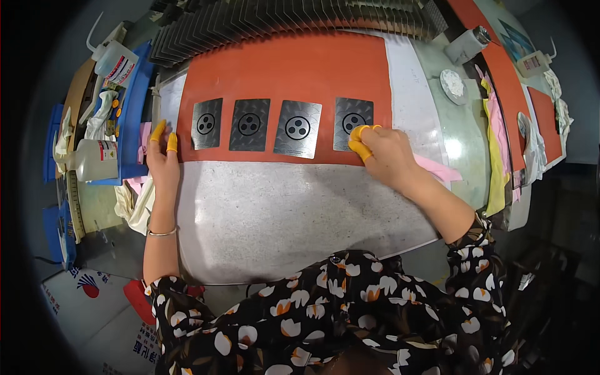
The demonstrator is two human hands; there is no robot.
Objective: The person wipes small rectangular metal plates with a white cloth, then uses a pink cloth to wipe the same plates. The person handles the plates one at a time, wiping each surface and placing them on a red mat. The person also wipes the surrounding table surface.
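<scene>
Rightmost plate [346,114] lies partly under right hand [389,153], fingers bunched together; left hand [165,164], fingers apart.

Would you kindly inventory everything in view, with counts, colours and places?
Mat: one, orange, centre
Metal plates: four, silver with black markings, in a row on the mat
Sheet: one, grey, nearer the person
Finned rack: one, dark grey, top
Plastic bottles: three, whitish, two left, one upper right
Metallic bottle: one, silver, upper right
Round dish: one, white, upper right
Tray: at least one, blue, left
Side panels: at least two, orange, right
Cloths: several, pink, white and yellow, both sides
Bracelet: one, silver, left wrist
Floral garment: one, black, bottom
Left hand: one, yellow-tipped, beside mat's left edge
Right hand: one, yellow-tipped, at rightmost plate
</scene>
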